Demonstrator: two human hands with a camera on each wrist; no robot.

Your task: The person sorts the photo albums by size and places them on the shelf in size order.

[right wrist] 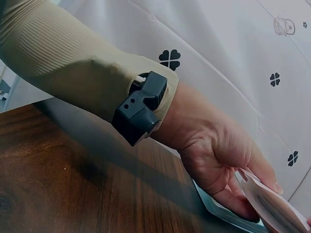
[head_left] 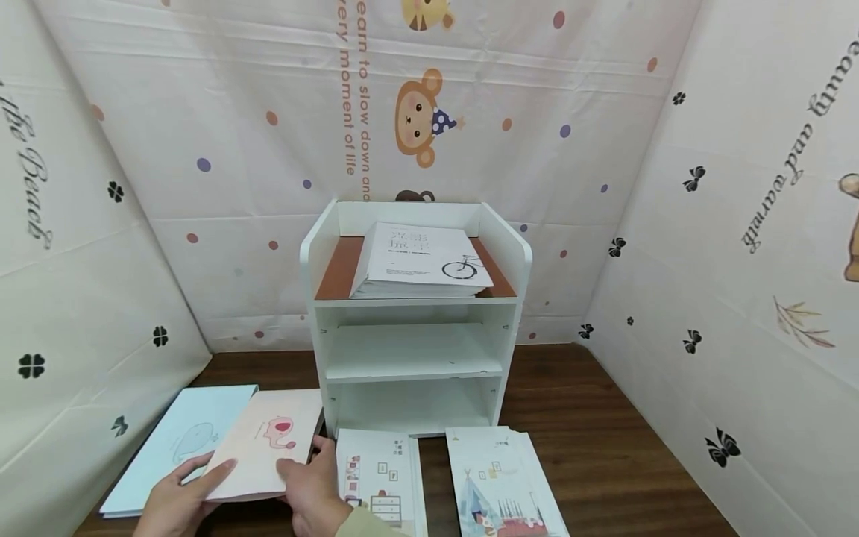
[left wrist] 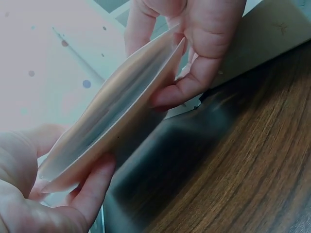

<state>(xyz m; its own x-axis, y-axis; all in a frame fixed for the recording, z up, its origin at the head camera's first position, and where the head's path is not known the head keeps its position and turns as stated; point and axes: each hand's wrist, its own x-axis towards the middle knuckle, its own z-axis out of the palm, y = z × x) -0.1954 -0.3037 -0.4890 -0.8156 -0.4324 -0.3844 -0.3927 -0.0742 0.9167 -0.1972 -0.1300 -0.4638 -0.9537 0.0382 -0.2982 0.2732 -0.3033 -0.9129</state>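
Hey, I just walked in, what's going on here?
A person's left grip and right grip hold a pale pink book, thumbs on its cover. A pale blue book lies to its left; illustrated white books lie in front of a small white shelf. A stack of books, bicycle on the cover, rests on the shelf's top.

My hands, two; elephant book, one; whale book, one; white book piles, three; shelf unit, one.

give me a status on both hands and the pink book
Left fingers and right fingers gripping pink book. Book raised off table. Possible snag: blue book close on its left.
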